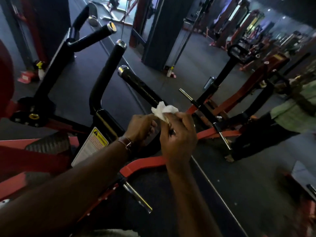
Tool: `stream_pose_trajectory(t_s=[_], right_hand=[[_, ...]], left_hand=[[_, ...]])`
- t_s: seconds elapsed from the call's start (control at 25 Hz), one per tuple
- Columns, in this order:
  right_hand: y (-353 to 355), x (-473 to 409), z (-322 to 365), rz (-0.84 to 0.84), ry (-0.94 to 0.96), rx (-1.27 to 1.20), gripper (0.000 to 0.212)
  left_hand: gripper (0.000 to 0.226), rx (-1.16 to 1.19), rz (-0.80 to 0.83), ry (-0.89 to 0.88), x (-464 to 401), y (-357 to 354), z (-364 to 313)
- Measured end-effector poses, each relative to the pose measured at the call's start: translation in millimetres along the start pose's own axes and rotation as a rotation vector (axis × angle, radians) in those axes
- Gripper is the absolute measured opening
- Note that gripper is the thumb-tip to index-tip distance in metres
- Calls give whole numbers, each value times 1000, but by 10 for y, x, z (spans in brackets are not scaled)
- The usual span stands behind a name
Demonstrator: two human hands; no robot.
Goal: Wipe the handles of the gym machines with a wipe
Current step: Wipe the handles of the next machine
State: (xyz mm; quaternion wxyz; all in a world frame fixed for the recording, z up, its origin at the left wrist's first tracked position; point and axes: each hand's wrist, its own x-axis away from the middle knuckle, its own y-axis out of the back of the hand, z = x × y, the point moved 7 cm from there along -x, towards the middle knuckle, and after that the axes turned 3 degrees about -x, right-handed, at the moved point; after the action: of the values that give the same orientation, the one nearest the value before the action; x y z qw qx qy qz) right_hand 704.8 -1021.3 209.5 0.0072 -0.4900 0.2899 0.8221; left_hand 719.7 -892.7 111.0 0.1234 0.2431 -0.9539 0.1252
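Note:
A crumpled white wipe (164,111) sits at the lower end of a black machine handle (140,86) with a chrome end cap. My right hand (179,135) pinches the wipe from the right. My left hand (142,127) is curled beside it and touches the wipe's left edge; a thin bracelet is on that wrist. A second black handle (109,69) rises just to the left, and two more handles (93,35) stand farther back on the left.
The machine has a red frame (142,164), a chrome weight peg (136,195) and a warning sticker (90,146). A mirror on the right reflects the machine and a person in a green top (294,108). Dark rubber floor and other machines lie beyond.

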Motion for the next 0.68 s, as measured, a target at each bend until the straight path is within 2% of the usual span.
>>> stream_pose_trajectory(t_s=[0.16, 0.32, 0.44, 0.6, 0.68], right_hand=[[180, 416, -56, -33, -122, -19, 19], [14, 19, -56, 35, -194, -62, 26], [-28, -100, -84, 67, -219, -107, 21], [191, 338, -63, 73, -168, -2, 22], [112, 267, -12, 80, -118, 33, 25]], left_hand=[[39, 145, -3, -237, 98, 86, -99], [31, 131, 73, -458, 221, 68, -221], [24, 103, 73, -516, 257, 84, -245], [20, 153, 35, -513, 234, 112, -224], [22, 181, 28, -506, 236, 103, -228]])
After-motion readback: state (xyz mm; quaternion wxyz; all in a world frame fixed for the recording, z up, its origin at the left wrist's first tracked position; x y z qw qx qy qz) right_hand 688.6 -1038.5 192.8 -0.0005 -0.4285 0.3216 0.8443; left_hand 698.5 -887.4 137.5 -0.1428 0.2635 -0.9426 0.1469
